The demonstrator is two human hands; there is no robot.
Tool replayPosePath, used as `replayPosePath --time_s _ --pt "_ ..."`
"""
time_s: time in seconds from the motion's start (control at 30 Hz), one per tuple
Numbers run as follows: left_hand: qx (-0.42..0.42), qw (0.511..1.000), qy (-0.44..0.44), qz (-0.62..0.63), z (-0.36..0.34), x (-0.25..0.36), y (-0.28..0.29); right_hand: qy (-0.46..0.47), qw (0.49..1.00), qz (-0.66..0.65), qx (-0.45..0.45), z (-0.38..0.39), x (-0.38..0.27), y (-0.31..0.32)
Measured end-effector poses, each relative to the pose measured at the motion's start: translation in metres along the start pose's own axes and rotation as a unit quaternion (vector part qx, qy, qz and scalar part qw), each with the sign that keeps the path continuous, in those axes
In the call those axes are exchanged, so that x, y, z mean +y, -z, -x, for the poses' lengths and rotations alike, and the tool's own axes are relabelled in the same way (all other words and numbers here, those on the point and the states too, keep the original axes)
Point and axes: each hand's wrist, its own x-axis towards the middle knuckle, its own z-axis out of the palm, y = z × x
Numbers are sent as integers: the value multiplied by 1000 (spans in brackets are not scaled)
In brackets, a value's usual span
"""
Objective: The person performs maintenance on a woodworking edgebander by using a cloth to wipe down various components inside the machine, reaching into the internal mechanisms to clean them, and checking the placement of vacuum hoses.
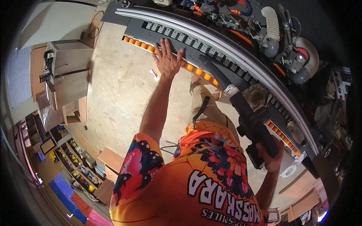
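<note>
My left hand (168, 64) lies with its fingers spread on the grey bed (132, 28) of a long machine, just above its row of orange rollers (143, 45). In my right hand (272, 160) is the handle of a black cordless blower or handheld vacuum (252, 119); I cannot tell which. Its long narrow nozzle (216, 71) points up and left, the tip over the bed near the chain of ribbed pads (194, 43). A pale band circles the nozzle where it meets the body.
Behind the silver rail (166, 19) are machine parts and ribbed hoses (271, 23). Brownish clumps (256, 96) lie on the bed beside the tool. At left stand a grey cabinet (71, 71) and a shelf of small items (77, 165). Below is a pale, dusty floor (117, 83).
</note>
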Motion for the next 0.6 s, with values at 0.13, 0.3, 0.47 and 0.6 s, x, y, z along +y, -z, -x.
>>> replayPosePath --time_s 0.13,0.3,0.47,0.6 --pt "42 995 77 52 4 -40 10 34 999 9 -27 -10 -2 -18" --pt "-183 853 463 156 100 -126 -30 80 995 51 -38 -14 -19 -10" --pt "-308 903 281 105 196 -141 -35 130 989 74 22 -21 -11 -6" --pt "-248 829 406 293 171 -103 5 142 985 79 -60 -31 -26 1"
